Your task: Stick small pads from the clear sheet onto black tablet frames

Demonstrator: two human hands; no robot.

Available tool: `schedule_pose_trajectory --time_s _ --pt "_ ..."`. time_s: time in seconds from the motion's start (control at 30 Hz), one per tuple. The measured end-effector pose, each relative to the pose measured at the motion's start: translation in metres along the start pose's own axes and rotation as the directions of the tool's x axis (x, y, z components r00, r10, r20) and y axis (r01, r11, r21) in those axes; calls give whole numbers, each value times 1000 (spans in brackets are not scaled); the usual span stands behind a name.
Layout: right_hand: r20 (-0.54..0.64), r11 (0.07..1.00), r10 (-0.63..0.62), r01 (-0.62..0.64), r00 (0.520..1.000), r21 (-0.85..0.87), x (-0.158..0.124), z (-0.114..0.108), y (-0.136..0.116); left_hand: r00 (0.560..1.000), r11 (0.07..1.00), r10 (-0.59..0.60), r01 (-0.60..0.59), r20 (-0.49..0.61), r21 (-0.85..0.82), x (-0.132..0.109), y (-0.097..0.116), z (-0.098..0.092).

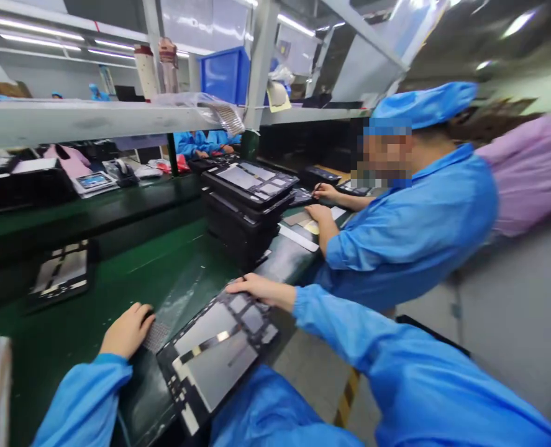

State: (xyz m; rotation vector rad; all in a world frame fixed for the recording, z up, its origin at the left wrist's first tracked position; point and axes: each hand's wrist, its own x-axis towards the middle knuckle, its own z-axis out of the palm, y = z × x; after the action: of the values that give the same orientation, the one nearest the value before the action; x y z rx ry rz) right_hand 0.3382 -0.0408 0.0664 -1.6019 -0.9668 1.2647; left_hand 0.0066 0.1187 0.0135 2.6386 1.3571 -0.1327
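Observation:
My right hand (256,288) grips the far edge of an opened tablet (231,354), with silver battery panels, a flex strip and small boards showing in its black frame. The tablet lies tilted over the front edge of the green bench, just above my lap. My left hand (127,330) rests on the bench to the left of it, its fingers curled together. Under and beside those fingertips lies a small gridded sheet (156,336); whether they pinch it or something small and dark is hidden.
Beyond my right hand stands a stack of black trays (242,223) with a tablet (251,180) on top. Another tablet (63,270) lies at the left. A co-worker in blue (405,211) works on the right. A shelf (102,121) crosses above the bench (163,248).

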Motion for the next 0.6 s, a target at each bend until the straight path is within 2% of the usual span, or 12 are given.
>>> schedule_pose_trajectory --time_s 0.13,0.23,0.3,0.37,0.47,0.6 --pt "92 937 -161 181 983 -299 34 20 8 989 998 -63 65 135 -12 -21 6 8" --pt "161 818 -262 307 952 -486 47 27 6 977 993 -73 90 200 -75 -31 12 6" --pt "182 738 -289 340 940 -582 57 35 3 976 986 -68 98 208 -138 -28 4 1" --pt "247 667 -275 369 929 -647 64 48 2 980 976 -32 74 198 -204 -20 -12 -1" --pt "409 588 -210 449 888 -673 65 80 4 976 955 92 -30 198 -297 -14 -30 6" --pt "602 543 -32 519 798 -660 57 116 14 968 924 191 -122 164 -361 -14 -34 26"
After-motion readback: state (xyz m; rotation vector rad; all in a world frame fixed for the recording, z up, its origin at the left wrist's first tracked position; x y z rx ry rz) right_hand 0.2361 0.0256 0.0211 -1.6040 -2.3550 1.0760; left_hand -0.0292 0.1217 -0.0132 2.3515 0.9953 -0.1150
